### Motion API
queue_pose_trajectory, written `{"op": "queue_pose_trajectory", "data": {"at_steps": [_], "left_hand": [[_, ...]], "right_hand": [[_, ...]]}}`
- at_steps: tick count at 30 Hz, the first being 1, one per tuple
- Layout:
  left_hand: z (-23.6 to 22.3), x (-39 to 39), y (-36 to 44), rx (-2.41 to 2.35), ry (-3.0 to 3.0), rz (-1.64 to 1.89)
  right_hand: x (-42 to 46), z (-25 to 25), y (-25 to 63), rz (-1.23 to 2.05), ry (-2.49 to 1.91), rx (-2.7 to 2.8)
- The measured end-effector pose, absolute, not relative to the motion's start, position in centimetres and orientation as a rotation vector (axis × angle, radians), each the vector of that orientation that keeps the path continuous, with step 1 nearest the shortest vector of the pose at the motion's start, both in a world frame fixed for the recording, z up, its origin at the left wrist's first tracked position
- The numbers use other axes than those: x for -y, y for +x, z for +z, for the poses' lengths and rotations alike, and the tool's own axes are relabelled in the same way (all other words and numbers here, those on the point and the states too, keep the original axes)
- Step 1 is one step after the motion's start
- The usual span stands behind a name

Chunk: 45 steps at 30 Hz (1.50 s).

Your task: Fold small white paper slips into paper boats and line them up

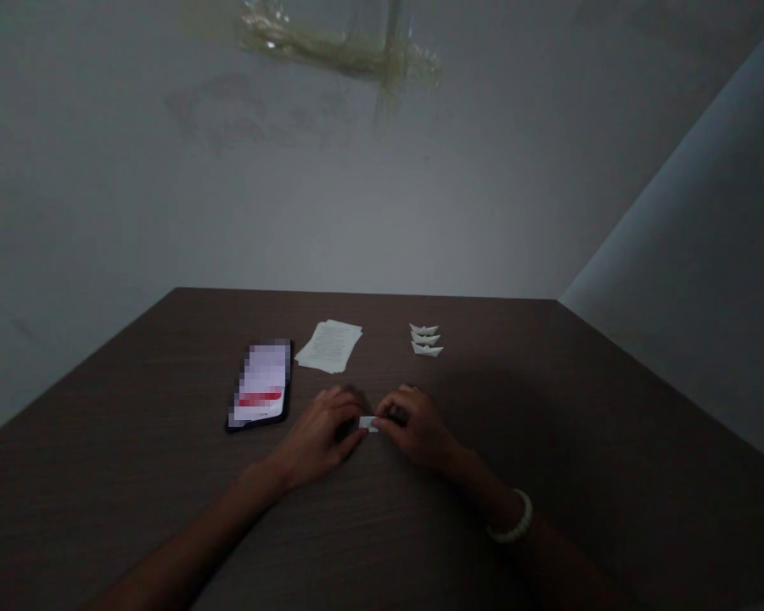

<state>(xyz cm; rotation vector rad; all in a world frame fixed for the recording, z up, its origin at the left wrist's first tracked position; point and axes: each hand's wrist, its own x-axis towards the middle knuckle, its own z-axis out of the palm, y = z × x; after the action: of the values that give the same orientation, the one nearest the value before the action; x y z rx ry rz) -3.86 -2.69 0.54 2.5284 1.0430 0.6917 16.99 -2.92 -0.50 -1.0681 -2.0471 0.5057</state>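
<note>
A small folded piece of white paper lies low over the table between my two hands. My left hand has its thumb and fingers closed at the paper's left end. At the right end, my right hand pinches the paper between thumb and forefinger. The fingers hide part of it, so its exact shape is hard to make out. Beyond my right hand stand several small white paper boats, lined up one behind another. A stack of printed paper sheets rests beyond my left hand.
A smartphone with a lit, blurred screen lies left of my left hand. Everything rests on a dark brown wooden table, whose far edge meets a grey wall. A pale slanted surface rises along the right side.
</note>
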Motion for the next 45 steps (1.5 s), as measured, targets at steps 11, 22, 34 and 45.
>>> {"op": "queue_pose_trajectory", "data": {"at_steps": [11, 22, 34, 45], "left_hand": [[1.8, 3.1, -4.0, -1.01, 2.549, 0.623], [1.7, 3.3, -4.2, -1.03, 2.57, 0.67], [1.8, 3.3, -4.0, -1.012, 2.594, 0.745], [1.5, 3.1, -4.0, -1.08, 2.618, 0.774]], "right_hand": [[3.2, -0.3, 16.5, 0.577, -1.041, 1.96], [3.3, 0.4, 16.5, 0.506, -0.917, 2.047], [3.5, 0.0, 16.3, 0.467, -0.912, 2.001], [3.3, -0.1, 16.6, 0.4, -0.96, 1.96]]}}
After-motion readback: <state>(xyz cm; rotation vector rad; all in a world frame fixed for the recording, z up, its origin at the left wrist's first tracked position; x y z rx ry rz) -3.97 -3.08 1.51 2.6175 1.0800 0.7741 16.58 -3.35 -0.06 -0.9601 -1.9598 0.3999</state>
